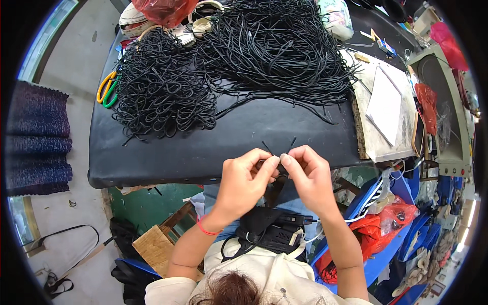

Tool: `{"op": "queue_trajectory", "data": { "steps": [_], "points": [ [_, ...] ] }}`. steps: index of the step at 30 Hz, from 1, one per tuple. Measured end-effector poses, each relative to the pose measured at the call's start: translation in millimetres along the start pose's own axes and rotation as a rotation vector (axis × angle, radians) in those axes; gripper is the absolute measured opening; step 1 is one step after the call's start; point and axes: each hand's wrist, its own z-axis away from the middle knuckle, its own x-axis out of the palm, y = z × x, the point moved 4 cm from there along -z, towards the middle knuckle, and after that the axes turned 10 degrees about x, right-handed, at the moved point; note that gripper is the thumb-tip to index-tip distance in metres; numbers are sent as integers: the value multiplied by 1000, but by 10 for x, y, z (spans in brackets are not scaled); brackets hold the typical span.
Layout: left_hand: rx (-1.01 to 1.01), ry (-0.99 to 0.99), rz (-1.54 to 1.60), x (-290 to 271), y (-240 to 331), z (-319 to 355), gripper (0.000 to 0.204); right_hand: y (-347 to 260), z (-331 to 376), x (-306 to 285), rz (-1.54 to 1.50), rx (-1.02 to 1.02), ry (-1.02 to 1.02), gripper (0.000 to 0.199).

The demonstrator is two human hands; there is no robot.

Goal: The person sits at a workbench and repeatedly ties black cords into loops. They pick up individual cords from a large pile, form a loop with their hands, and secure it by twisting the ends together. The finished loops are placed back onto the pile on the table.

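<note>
My left hand [245,181] and my right hand [308,177] meet fingertip to fingertip just over the near edge of the black table [168,152]. Between them they pinch a short black cord [278,151] whose two ends stick up above my fingers. A red band circles my left wrist. Farther back on the table lie a heap of looped black cords [162,91] at the left and a larger spread of straight black cords [277,48] in the middle.
Yellow and green handled scissors [108,89] lie at the table's left edge. A white sheet on a board [385,107] sits at the right, a red plastic bag [162,10] at the back. A black device [272,229] rests in my lap. Blue crates [401,223] stand lower right.
</note>
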Motion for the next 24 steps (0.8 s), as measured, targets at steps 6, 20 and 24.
{"op": "queue_trajectory", "data": {
  "steps": [6,20,24],
  "points": [
    [-75,-72,313,-48,-31,-55,50,25,-61,-62,-138,89,-46,28],
    [-21,-24,303,-193,-42,-52,45,79,-122,42,-221,105,-80,28],
    [244,236,-44,-583,259,-119,12,-71,-269,42,13,-36,2,22]
  ]
}}
